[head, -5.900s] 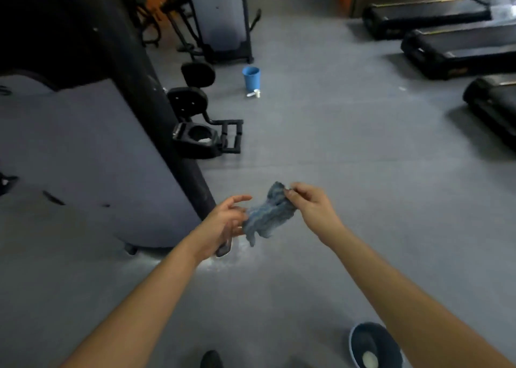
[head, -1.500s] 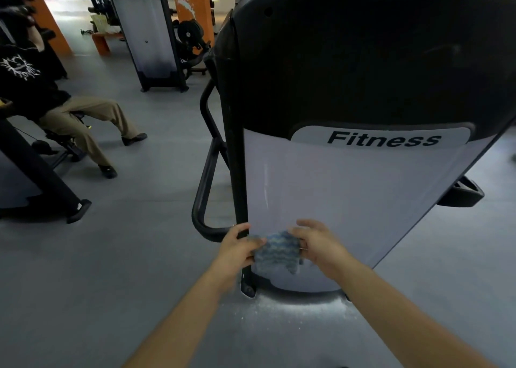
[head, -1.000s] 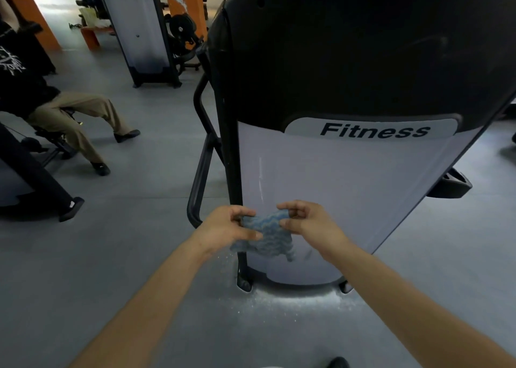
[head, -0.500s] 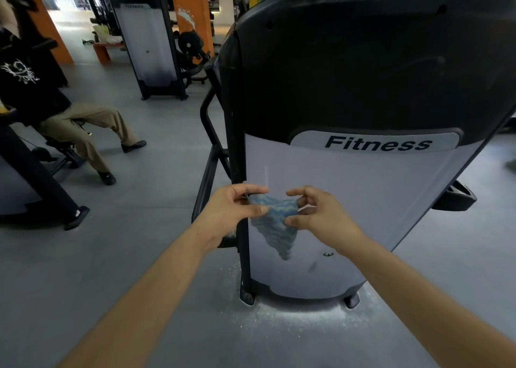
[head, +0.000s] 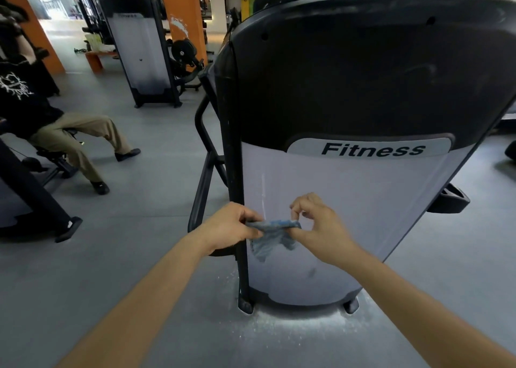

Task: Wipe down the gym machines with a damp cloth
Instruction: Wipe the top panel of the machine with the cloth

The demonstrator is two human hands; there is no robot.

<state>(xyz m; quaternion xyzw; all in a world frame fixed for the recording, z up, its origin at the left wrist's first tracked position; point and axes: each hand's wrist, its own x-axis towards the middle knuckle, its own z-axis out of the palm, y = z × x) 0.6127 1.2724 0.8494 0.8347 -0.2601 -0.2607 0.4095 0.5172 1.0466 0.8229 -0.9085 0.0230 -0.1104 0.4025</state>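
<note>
Cloth (head: pixel 269 239), one, blue-grey and crumpled, is stretched between two bare hands, its middle sagging below them. Both forearms reach forward from the lower edge of the view. The left hand (head: pixel 229 228) pinches the cloth's left end, fingers curled over it. The right hand (head: pixel 321 225) pinches the right end between thumb and forefinger, its other fingers bent above. Just beyond the hands stands a machine (head: pixel 363 200), black on top, with a pale panel marked "Fitness"; whether the cloth touches it cannot be told. A second, similar machine (head: pixel 139 54) stands far beyond the left hand. Well left of the left hand, one person (head: pixel 55 127) sits. The floor (head: pixel 139 256) is grey.
</note>
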